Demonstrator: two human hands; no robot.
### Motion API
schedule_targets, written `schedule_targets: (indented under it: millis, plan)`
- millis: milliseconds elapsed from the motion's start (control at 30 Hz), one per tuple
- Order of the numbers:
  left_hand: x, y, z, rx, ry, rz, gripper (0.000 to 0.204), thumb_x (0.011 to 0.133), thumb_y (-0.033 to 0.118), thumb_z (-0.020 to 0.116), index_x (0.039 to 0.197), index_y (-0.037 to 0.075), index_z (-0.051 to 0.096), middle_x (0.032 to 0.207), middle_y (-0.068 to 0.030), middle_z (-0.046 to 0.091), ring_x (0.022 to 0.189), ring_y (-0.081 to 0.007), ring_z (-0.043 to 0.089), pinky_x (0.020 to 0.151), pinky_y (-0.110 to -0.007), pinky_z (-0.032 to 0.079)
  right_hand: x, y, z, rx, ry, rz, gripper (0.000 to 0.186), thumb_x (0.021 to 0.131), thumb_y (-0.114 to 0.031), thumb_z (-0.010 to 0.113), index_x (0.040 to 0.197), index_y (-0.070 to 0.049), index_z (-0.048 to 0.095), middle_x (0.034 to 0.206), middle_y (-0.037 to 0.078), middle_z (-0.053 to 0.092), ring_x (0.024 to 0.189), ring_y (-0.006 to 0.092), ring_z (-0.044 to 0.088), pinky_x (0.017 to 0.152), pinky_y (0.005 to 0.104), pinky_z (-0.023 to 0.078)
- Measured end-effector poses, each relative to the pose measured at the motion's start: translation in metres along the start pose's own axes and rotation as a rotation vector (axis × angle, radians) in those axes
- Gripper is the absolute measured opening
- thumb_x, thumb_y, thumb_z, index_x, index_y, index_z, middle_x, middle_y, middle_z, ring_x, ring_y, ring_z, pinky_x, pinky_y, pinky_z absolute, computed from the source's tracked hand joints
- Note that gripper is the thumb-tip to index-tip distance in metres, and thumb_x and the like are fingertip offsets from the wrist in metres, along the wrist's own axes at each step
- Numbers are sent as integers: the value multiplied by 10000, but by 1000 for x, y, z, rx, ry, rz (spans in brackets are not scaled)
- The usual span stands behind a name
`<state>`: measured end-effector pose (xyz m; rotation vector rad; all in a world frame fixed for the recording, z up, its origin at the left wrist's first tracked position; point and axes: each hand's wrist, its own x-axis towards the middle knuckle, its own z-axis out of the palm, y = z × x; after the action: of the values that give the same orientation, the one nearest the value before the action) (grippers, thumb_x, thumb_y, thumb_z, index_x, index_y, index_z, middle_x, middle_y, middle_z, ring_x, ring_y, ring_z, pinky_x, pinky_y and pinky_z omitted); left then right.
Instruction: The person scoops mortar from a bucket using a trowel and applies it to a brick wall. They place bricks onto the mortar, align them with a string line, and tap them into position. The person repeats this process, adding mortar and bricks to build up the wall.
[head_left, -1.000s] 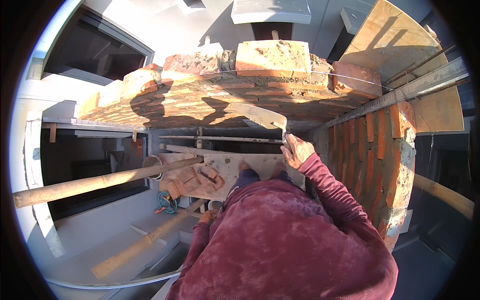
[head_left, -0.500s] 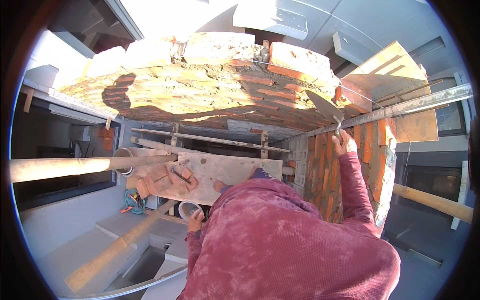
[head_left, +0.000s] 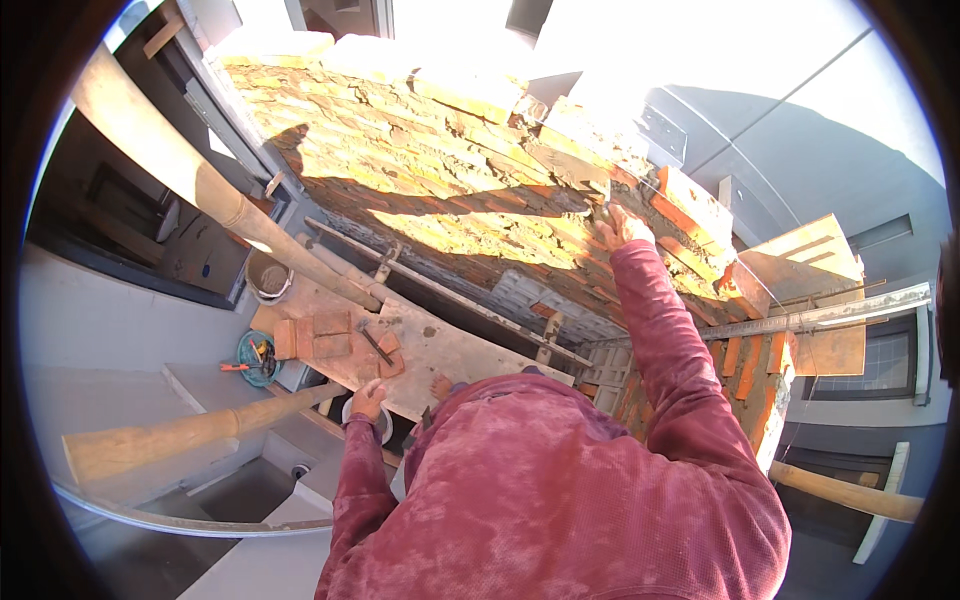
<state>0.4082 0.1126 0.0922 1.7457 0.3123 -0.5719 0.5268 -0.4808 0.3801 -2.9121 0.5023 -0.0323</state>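
My right hand [head_left: 625, 228] is closed round the handle of a trowel [head_left: 573, 168]. The trowel's blade lies against the upper part of the brick wall [head_left: 430, 150], just under the top course. Low on the left, my left hand [head_left: 368, 400] grips the rim of a white pail [head_left: 384, 428]; my sleeve and hand hide much of it, and its contents do not show. Wet-looking mortar fills the wall's rough joints. A loose top brick [head_left: 690, 208] sits right of my right hand.
A plank platform [head_left: 455, 345] runs below the wall, bearing bricks [head_left: 332, 335] and a hammer [head_left: 376, 344]. A mortar bucket [head_left: 268, 277] stands at its far left. Bamboo poles [head_left: 200, 425] cross the left side. A metal straightedge [head_left: 830, 310] and string line run at the right.
My right hand has carried the trowel left and up from the right corner to the wall's upper face. My left hand stays at the pail. The whole view has turned.
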Motion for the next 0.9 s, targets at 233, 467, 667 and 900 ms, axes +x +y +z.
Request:
schedule_targets:
  millis: [233,467,667,900]
  plan:
    - [-77,-113,-22,-223,210,-254,420,871,227,649,1215,-11,604,1052,-88,678,904,-165,647,794,-272,508,-95,4,61,234,8,242,592,883,-407,584,1278,29,516,1224,262,579,1120,391,575,964,455,438]
    - [-66,-97,-43,618,-194,-78,481,863,308,628,1211,-22,590,1118,-163,664,1013,-237,651,852,-315,500,40,-154,184,314,138,-299,658,907,-341,530,1441,-39,294,1200,272,580,1055,457,576,913,482,451]
    - [-13,35,-56,-37,233,-108,473,890,247,612,1238,-71,571,1085,-140,667,974,-183,640,842,-282,492,149,-344,134,548,-304,-200,755,879,-372,582,1483,-46,268,1438,207,429,1278,381,455,1043,413,367]
    - [-20,65,-69,45,144,-127,494,892,304,640,1261,-18,576,1195,-139,640,1078,-209,615,934,-327,465,160,-308,195,1704,-174,132,798,868,-117,656,1466,42,151,1476,237,329,1365,275,369,1101,356,345]
